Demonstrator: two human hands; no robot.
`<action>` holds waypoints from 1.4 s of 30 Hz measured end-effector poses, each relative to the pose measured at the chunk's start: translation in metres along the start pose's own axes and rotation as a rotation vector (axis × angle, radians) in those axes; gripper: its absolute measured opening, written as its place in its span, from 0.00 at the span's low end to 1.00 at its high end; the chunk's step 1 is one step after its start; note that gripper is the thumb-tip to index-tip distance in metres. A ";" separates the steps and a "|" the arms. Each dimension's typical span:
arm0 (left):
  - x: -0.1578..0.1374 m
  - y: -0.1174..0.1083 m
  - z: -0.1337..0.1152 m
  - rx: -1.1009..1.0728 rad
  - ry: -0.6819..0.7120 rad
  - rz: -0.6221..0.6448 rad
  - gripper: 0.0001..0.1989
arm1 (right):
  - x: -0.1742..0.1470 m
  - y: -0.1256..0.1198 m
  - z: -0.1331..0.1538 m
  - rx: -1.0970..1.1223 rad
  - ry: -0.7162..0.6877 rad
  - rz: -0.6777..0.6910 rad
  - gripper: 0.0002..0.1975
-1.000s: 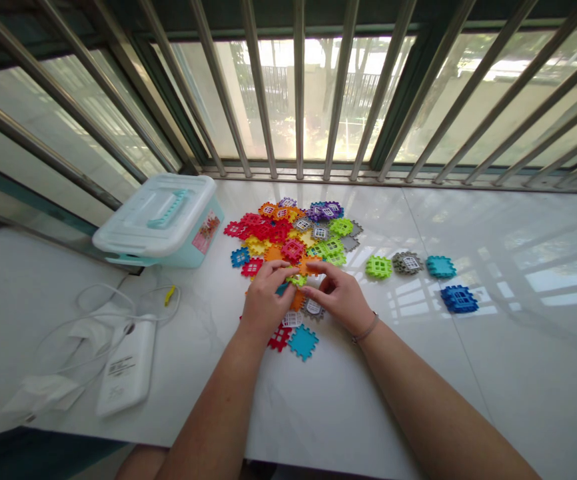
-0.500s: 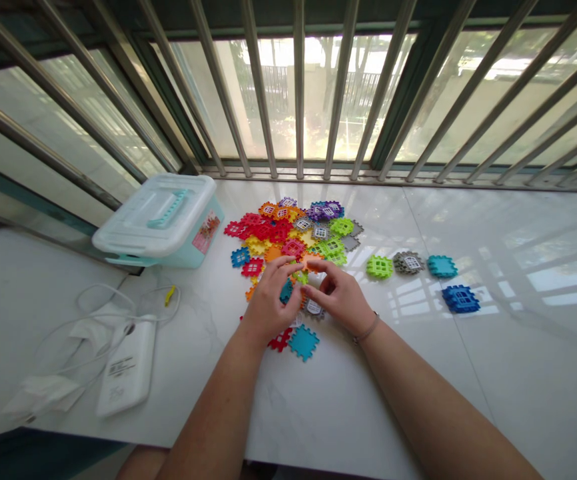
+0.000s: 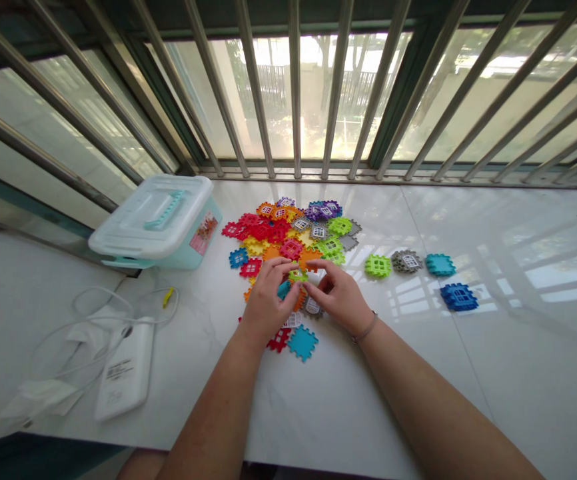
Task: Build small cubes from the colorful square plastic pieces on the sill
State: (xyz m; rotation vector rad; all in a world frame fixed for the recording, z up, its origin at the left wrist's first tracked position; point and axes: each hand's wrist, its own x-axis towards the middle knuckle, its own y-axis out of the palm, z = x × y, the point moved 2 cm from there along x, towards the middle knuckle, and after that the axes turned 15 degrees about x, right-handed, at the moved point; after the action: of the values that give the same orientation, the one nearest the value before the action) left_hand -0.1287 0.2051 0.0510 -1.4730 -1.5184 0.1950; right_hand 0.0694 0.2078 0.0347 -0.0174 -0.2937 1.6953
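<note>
Between the fingertips of both hands is a green interlocking tile (image 3: 297, 275) with a window-like opening, held over a colourful heap. My left hand (image 3: 271, 300) grips its left side, fingers bent and thumb close to the near edge. From the right, my right hand (image 3: 341, 297) pinches it with thumb and index finger. Under the hands lie orange, teal and grey tiles, partly hidden. A light blue square tile (image 3: 302, 343) and a red tile (image 3: 279, 340) lie nearest me. Red tiles (image 3: 270, 230) and purple tiles (image 3: 324, 209) make up the far part of the heap.
To the right lie a green tile block (image 3: 378, 266), grey tiles (image 3: 407, 261), a teal block (image 3: 440, 265) and a blue stack (image 3: 459, 297). On the left are a lidded box (image 3: 153, 220), a white power bank (image 3: 126, 370) and cables. Metal bars (image 3: 294, 100) line the back.
The green tile shows more fully between my fingers, tilted further toward me. Both hands stay nearly in place; the whole view has shifted slightly.
</note>
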 end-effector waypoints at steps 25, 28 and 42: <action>0.000 0.000 -0.001 0.058 0.113 0.024 0.20 | 0.001 -0.002 -0.006 0.011 0.022 -0.113 0.25; 0.001 0.000 -0.001 0.068 0.112 0.019 0.20 | 0.001 -0.001 -0.004 -0.023 0.035 -0.092 0.26; -0.001 0.002 0.000 0.052 0.132 0.050 0.21 | 0.000 -0.002 0.000 -0.010 0.018 0.005 0.20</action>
State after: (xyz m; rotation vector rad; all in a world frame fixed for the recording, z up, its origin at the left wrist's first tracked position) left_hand -0.1270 0.2051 0.0491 -1.4550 -1.3625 0.1627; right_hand 0.0714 0.2076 0.0353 -0.0408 -0.2895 1.6977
